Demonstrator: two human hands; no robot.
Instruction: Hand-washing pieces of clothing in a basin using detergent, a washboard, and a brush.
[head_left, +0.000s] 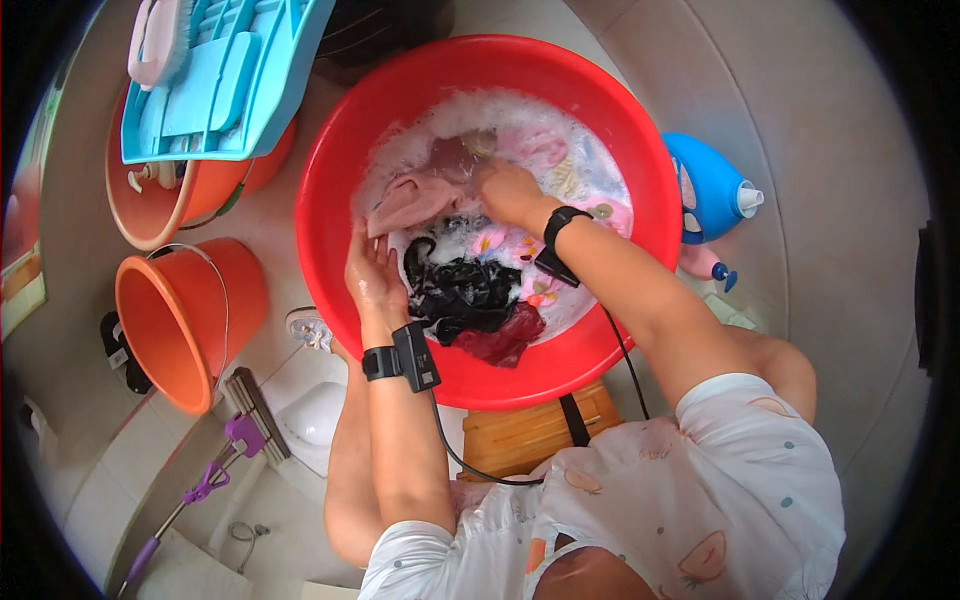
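Observation:
A large red plastic basin (525, 379) holds soapy water and soaking clothes. My left hand (376, 274) is inside its left wall, palm turned up, with its fingers at the lower end of a pink cloth (416, 201) and gripping it. Wet and curled, my right hand (510, 191) is down in the suds at the cloth's right end; foam and blur hide its fingertips. Below the hands lie a black garment (465, 292) and a dark red cloth (506, 336). Pink patterned fabric (611, 214) floats under my right wrist.
On the left stand an orange bucket (244, 300) and another orange bucket (116, 187) beneath a light-blue plastic washboard (202, 97) with a pink brush (159, 45). A blue detergent bottle (709, 187) and pink pump bottle (701, 262) are at right. A mop (206, 480) lies lower left.

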